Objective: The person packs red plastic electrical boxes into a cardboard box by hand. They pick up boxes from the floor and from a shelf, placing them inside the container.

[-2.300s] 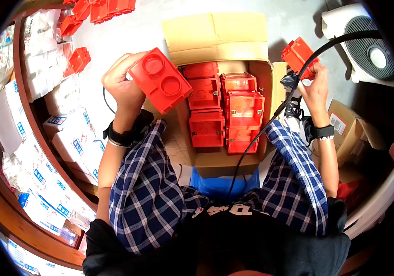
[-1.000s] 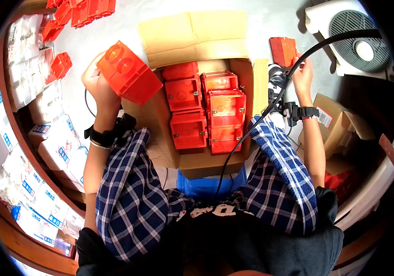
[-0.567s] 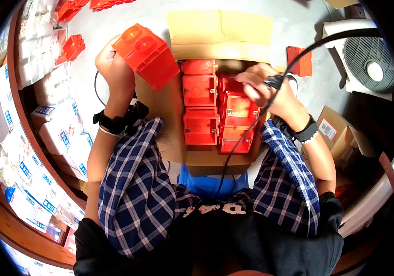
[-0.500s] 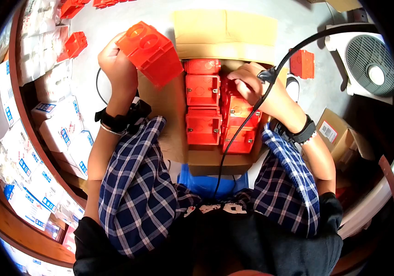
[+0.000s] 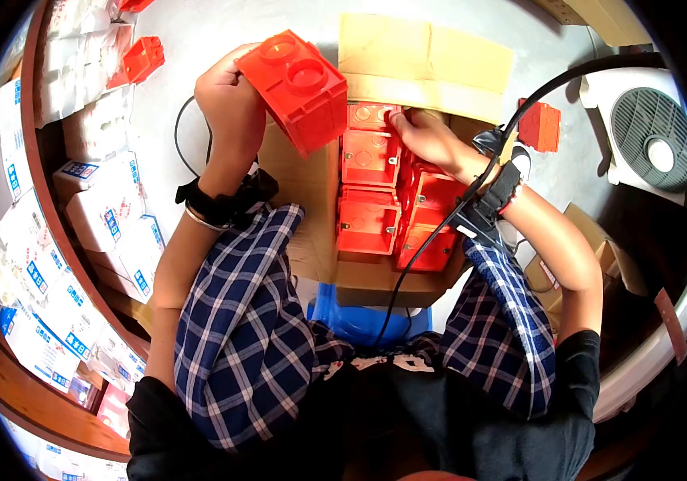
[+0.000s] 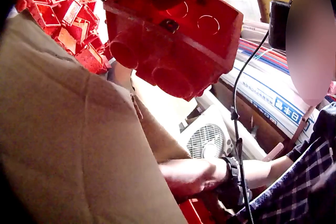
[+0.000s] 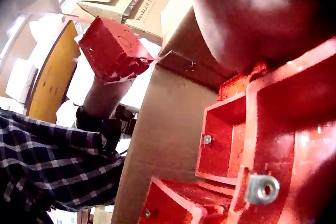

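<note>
My left hand (image 5: 231, 108) grips a red electrical back box (image 5: 307, 76) in the air beside the carton's far left corner. The round knockouts on that box face up in the head view. My right hand (image 5: 431, 140) reaches into the cardboard carton (image 5: 391, 287), over the far end of the right row of red back boxes (image 5: 370, 156). Its thumb lies beside the far left box; the other fingers are largely hidden, so I cannot tell whether they grip one. Metal screw lugs (image 7: 262, 189) show on the boxes in the right wrist view.
A single red back box (image 5: 539, 127) lies on the floor right of the carton, near a white box fan (image 5: 640, 132). More red boxes (image 6: 68, 16) form a pile. A black cable (image 5: 512, 120) crosses in front of the right arm. Shelves with white packages (image 5: 107, 208) stand left.
My right hand has released a red back box on the floor at the right and moved left into the carton. My left hand still holds its box.
</note>
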Motion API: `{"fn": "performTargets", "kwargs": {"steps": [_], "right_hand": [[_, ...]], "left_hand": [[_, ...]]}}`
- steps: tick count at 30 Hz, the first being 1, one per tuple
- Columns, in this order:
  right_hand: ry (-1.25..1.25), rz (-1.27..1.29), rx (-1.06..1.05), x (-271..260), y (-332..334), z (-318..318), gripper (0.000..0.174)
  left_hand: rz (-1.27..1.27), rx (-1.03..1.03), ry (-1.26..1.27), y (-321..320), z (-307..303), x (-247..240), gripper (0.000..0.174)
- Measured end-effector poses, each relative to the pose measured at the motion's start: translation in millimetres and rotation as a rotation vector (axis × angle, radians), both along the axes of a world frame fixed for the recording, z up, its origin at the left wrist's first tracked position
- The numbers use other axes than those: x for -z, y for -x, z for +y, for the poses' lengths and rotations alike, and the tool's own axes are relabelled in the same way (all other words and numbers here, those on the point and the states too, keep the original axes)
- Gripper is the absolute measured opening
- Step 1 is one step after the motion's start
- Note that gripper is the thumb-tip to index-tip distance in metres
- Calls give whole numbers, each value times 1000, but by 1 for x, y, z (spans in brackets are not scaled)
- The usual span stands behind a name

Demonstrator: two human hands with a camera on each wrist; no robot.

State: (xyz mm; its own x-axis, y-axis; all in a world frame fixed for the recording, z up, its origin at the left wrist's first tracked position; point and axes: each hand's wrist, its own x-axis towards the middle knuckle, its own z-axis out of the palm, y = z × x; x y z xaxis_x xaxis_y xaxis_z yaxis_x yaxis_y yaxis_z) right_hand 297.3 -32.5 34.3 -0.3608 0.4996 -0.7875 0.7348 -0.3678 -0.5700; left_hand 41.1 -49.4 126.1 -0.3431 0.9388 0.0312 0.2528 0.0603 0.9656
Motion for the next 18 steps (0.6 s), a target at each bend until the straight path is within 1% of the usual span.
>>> {"fn": "performTargets", "kwargs": {"steps": [2,4,12,13,14,16,17,18], "right_hand": [[39,37,-8,-1,1,5,55],[32,35,7,-15,7,6,54],[-134,-75,-137,-29,7,6,54],[-60,-72,-168,-42,6,11,54],[-63,-71,-165,-42,2,7,54],[-469,79,-191,-46,-11,-2,51],[-552,74,-171,-55,-17,-9,45],[-624,177,-102,-52,-23,-15,39]], "left_hand": [[1,7,16,0,0,0,17],[11,23,23,0,-1,1,17],[46,67,2,-2,-1,3,15],[64,79,-9,-1,-1,4,15],[65,82,-12,0,-1,4,15],[9,101,55,0,-3,3,13],[7,100,49,-1,-5,2,13],[81,174,28,-1,-5,1,13]]}}
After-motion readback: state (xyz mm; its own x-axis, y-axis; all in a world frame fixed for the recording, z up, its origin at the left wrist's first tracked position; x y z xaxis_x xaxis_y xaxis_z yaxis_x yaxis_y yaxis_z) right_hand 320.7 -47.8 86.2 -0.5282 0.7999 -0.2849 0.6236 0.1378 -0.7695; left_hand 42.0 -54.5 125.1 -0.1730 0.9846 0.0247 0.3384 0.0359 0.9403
